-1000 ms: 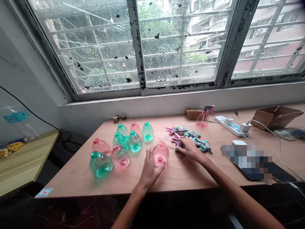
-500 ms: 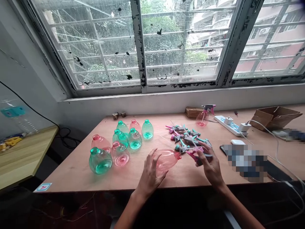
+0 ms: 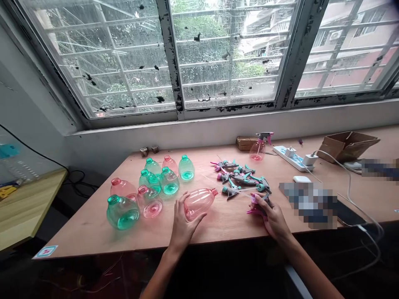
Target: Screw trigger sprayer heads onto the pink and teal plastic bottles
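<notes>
The bottle [image 3: 199, 203] is clear pink, rounded and ribbed, with an uncapped threaded neck; it is tipped nearly onto its side in the left hand [image 3: 183, 220], neck pointing right and slightly up. The spray head [image 3: 256, 211], pink and dark grey, sits in the right hand [image 3: 274, 216], partly hidden by fingers, well apart from the bottle's mouth.

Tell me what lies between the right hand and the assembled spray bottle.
The right end of the heap of spray heads, as the head view shows.
</notes>
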